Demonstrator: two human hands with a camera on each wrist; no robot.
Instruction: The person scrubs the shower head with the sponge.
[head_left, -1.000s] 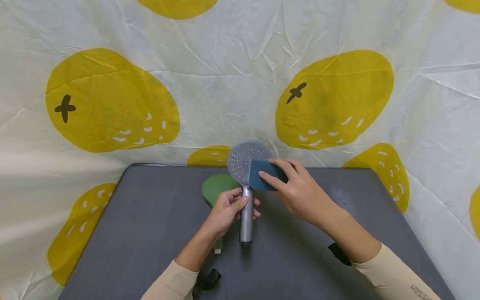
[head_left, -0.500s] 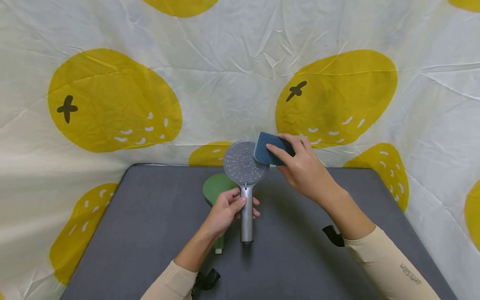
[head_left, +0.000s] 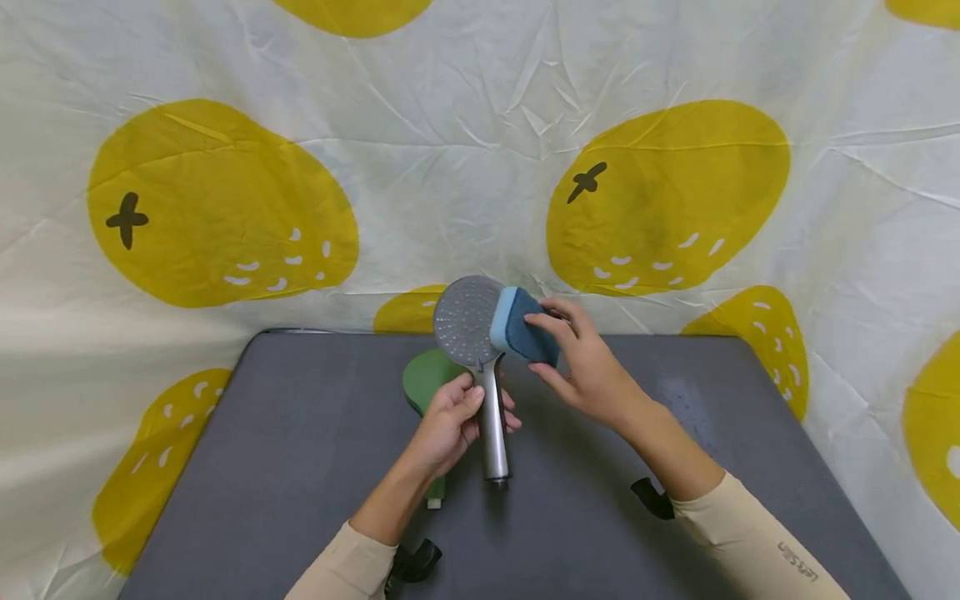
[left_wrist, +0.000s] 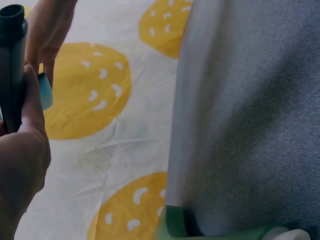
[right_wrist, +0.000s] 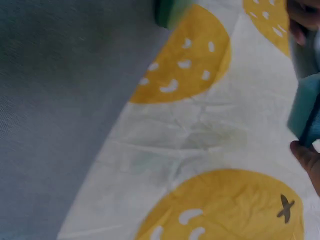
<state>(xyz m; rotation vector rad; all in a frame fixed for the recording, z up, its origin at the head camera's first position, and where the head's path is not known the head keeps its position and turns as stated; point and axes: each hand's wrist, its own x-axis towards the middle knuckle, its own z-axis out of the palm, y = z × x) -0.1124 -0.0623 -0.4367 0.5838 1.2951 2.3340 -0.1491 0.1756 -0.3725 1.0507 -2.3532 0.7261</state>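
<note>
1. My left hand (head_left: 448,425), just below the frame's centre, has its fingers wrapped round the shower head (head_left: 490,385), whose round face sits at mid-frame.
2. My right hand (head_left: 596,371), right of centre, pinches the sponge (head_left: 531,329) by that face's right edge.
3. The green thing (head_left: 427,379), left of centre on the tabletop (head_left: 307,442), is partly hidden by my left hand.
4. Yellow-patterned cloth (head_left: 450,200) fills the upper frame.

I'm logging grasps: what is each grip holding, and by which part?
The left grip holds the shower head by its upper handle; the right grip pinches the sponge by its darker side.
</note>
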